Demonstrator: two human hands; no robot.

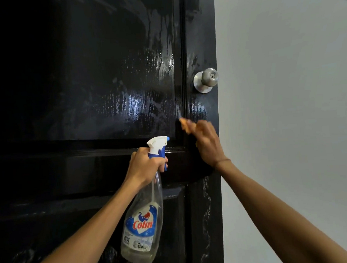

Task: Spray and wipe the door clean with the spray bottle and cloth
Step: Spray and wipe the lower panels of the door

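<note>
The right hand (206, 141) is curled round a dark cloth (192, 160), pressing it flat to the door (85, 85) near the right edge, just below the knob (206, 79). The cloth hangs down under the palm and is hard to tell from the black paint. It seems bunched that way to give a firm pad for rubbing.

The left hand (147, 167) grips the neck of the bottle (143, 219), a finger at the trigger, nozzle aimed at the door's cross rail. Kept raised like this, it looks ready for another squirt. The liquid sits low.

Wet streaks shine across the panel above, so wiping is probably midway.
</note>
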